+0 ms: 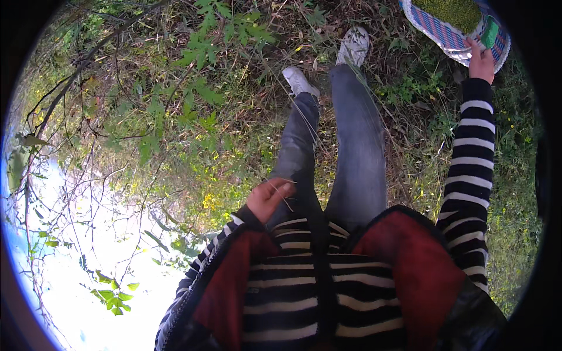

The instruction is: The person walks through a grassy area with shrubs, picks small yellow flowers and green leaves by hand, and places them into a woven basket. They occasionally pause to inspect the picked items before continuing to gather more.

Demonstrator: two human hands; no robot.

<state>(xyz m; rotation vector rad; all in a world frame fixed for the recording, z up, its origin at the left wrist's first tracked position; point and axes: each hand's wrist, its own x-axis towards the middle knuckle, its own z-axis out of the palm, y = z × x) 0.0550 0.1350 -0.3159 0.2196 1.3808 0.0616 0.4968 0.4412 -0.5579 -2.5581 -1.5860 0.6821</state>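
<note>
My left hand (269, 198) is closed in front of my thigh, with a few thin, pale stems (287, 203) poking out between thumb and fingers. Out at the upper right, my right hand (482, 63) grips the white-edged rim of a woven basket (436, 35) in blue, pink and white. Small green grains or berries (453, 13) fill the basket; they are too small to name. A bright green piece (490, 32), perhaps plastic, lies inside near my right fingers. The basket's far side is cut off by the picture's edge.
Dry grass and low weeds cover the ground around my white shoes (354, 47). Bare and leafy branches (76, 76) reach in from the left, with lobed green leaves (208, 88) near my legs. Long grass stalks (301, 108) cross my shins. Bright glare fills the lower left.
</note>
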